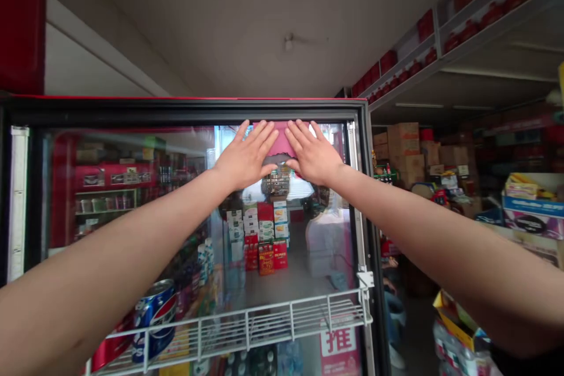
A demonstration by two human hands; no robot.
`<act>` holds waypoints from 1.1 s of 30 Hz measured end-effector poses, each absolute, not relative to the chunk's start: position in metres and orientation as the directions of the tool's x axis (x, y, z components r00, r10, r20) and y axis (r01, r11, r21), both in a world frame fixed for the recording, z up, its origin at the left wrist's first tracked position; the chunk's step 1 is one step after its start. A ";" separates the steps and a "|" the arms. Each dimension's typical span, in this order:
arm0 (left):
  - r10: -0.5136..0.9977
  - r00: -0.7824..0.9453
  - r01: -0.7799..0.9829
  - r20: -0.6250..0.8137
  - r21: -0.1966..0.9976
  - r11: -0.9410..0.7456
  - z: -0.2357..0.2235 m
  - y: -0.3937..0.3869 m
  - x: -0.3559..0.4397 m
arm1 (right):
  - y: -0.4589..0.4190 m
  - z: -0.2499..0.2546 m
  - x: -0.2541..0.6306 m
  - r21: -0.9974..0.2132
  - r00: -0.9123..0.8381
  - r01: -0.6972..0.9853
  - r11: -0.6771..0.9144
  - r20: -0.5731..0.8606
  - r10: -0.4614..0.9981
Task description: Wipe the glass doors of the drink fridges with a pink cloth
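A pink cloth (281, 144) with a wavy lower edge lies against the upper part of a glass door (176, 229), just under its dark top frame. My left hand (247, 157) is spread flat, its fingertips on the cloth's left side. From the right, my right hand (314, 154) rests on the cloth's other side, fingers also stretched out and apart. The two thumbs point toward each other, not touching. Neither hand curls around the cloth.
A white wire rack (247, 329) crosses the door below my arms. On its left stand a blue Pepsi can (154, 320) and a red can (113, 343). Stacked cartons (403, 147) fill the right background. A seated person's leg (393, 311) shows behind the door.
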State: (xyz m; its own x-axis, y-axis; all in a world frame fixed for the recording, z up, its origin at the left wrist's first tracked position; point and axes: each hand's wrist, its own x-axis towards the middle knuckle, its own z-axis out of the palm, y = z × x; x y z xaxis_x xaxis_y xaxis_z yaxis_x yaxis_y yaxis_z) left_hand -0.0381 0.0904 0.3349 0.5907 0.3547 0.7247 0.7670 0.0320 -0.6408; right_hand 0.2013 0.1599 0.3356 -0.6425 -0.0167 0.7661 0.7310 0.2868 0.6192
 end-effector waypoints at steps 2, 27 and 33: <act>0.338 0.587 0.778 0.736 -0.628 0.013 0.328 0.094 -0.040 | 0.165 0.326 0.200 0.593 -0.617 0.742 0.314 0.787 -0.028; 0.375 0.590 0.799 0.715 -0.582 -0.150 0.145 0.089 -0.072 | 0.160 0.149 0.199 0.621 -0.738 0.614 0.488 0.671 0.075; 0.377 0.625 0.772 0.684 -0.614 -0.165 0.120 0.077 -0.079 | 0.151 0.125 0.206 0.643 -0.786 0.552 0.531 0.614 0.073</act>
State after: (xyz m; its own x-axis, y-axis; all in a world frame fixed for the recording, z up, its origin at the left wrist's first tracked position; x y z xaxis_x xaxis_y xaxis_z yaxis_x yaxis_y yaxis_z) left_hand -0.0794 0.0770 0.1196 0.6245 0.3773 0.6838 0.7719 -0.1652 -0.6138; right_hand 0.2056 0.1509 0.1245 -0.7857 0.0728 0.6143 0.5520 0.5307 0.6432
